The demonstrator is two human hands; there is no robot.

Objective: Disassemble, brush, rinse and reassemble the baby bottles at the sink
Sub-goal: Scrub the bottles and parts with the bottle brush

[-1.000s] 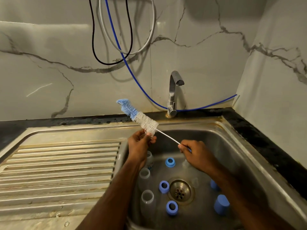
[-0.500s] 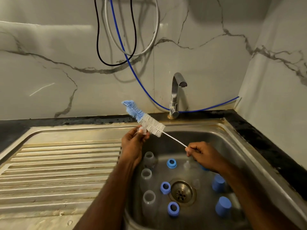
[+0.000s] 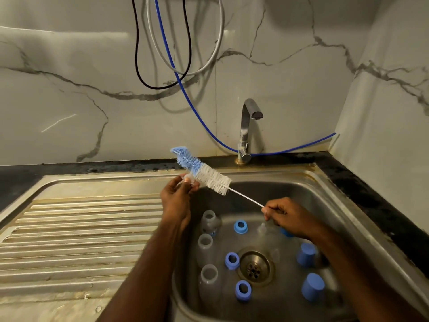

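My right hand [image 3: 287,217] pinches the wire handle of a bottle brush [image 3: 209,175] with white and blue bristles, held aslant over the sink's back left corner. My left hand [image 3: 178,201] holds a small clear teat [image 3: 185,179] in its fingertips against the underside of the bristles. In the sink basin [image 3: 290,189] three clear bottles [image 3: 205,246] stand open along the left wall. Three blue collar rings [image 3: 232,260] and two blue caps [image 3: 313,287] lie around the drain [image 3: 254,267]. Faint clear teats [image 3: 263,228] lie under my right hand.
A steel tap [image 3: 247,129] stands behind the basin, its spout pointing right with no water running. A ribbed drainboard [image 3: 81,228] lies to the left. Black, white and blue cables [image 3: 176,73] hang on the marble wall. A dark counter edge [image 3: 371,201] runs along the right.
My right hand has drawn the brush a little to the right. My left hand has shifted left along the bristles, from the white end towards the blue part.
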